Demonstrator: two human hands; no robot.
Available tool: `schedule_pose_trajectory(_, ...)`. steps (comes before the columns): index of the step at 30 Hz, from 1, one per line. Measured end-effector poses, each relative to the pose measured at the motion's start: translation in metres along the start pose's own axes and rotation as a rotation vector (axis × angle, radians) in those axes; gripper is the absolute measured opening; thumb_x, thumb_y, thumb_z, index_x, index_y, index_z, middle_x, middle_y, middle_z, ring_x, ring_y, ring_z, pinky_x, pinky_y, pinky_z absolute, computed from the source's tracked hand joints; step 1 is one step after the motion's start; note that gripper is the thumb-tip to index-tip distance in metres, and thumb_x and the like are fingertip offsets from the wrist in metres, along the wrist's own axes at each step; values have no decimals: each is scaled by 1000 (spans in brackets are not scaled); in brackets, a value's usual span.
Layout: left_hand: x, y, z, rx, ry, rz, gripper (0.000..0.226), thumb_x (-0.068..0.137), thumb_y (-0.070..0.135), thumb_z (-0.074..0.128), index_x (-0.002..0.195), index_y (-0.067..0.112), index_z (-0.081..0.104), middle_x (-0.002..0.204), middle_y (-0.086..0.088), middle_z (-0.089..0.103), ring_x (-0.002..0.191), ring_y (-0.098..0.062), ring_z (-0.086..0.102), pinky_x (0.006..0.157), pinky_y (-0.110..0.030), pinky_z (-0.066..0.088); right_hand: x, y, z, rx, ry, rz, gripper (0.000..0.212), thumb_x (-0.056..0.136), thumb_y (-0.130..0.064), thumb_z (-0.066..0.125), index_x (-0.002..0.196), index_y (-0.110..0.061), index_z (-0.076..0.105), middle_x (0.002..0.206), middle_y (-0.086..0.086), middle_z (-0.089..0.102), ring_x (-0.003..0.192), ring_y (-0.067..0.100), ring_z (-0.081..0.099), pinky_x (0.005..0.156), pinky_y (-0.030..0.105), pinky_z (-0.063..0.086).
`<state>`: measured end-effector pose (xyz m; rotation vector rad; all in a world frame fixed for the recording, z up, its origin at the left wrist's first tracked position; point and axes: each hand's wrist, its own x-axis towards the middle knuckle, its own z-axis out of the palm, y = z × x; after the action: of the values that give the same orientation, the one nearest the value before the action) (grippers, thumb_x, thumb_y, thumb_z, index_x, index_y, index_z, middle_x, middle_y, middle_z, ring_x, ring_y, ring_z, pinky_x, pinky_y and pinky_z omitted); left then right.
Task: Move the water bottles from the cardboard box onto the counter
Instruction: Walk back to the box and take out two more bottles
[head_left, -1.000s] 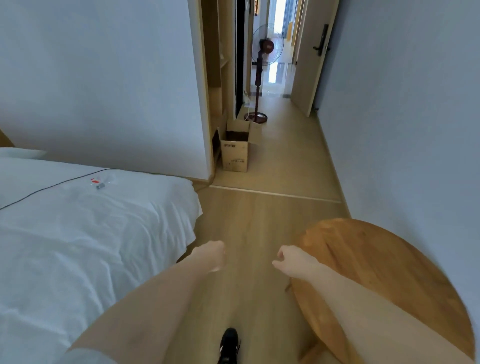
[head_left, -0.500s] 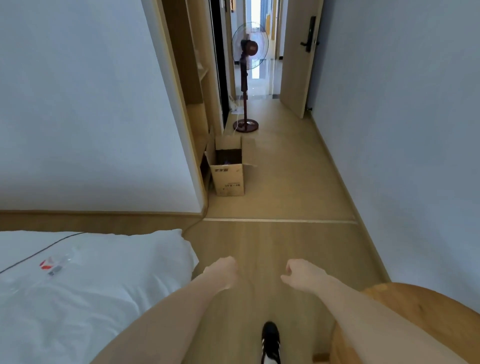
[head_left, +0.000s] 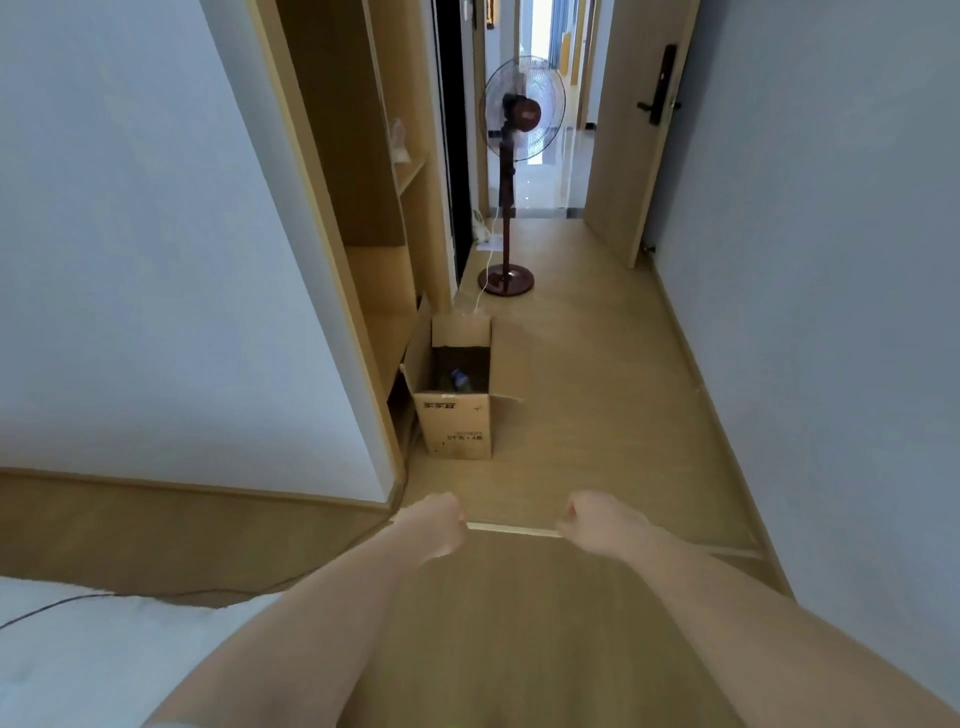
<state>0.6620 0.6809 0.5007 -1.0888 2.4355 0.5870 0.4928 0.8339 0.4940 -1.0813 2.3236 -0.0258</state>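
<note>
An open cardboard box (head_left: 456, 427) stands on the wooden floor beside the wooden shelf unit, ahead of me. Inside it a water bottle (head_left: 459, 380) with a blue cap shows in the dark interior. My left hand (head_left: 435, 524) and my right hand (head_left: 597, 526) are stretched out in front of me, well short of the box. Both have their fingers curled into loose fists and hold nothing.
A standing fan (head_left: 511, 171) with a round base stands in the hallway behind the box. A door (head_left: 631, 130) is open at the right. A wooden shelf unit (head_left: 379, 218) lines the left wall. The white bed (head_left: 78, 660) lies at the lower left.
The view has advanced along the floor toward the box, which is now larger and nearer. The round wooden table and most of the bed have dropped out of view. Both hands stay curled.
</note>
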Motion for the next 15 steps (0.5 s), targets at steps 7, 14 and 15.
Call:
schedule_pose_trajectory(7,149,20,-62,-57,-23,2,22,98,24,46,112,12,58,93,0,59,90,-16,61,86,-31,52,154,26,-49,-41,-86,26,29,93,-45,47,101,-20,60,98,0,61,97,21,62,75,30,47)
schedule_pose_trajectory(14,299,44,-176,-131,-52,100,25,103,13,34,105,12,59,91,-1,58,83,-9,56,71,-11,45,313,23,-159,-40,-117,-36,26,96,-34,45,95,-18,66,79,-9,52,102,21,62,83,32,48)
schedule_pose_trajectory(15,321,51,-195,-131,-53,111,25,103,11,34,103,12,58,90,-2,57,82,-10,56,68,-10,44,336,22,-175,-26,-101,-28,26,97,-33,44,92,-18,65,81,-6,57,104,24,63,85,32,49)
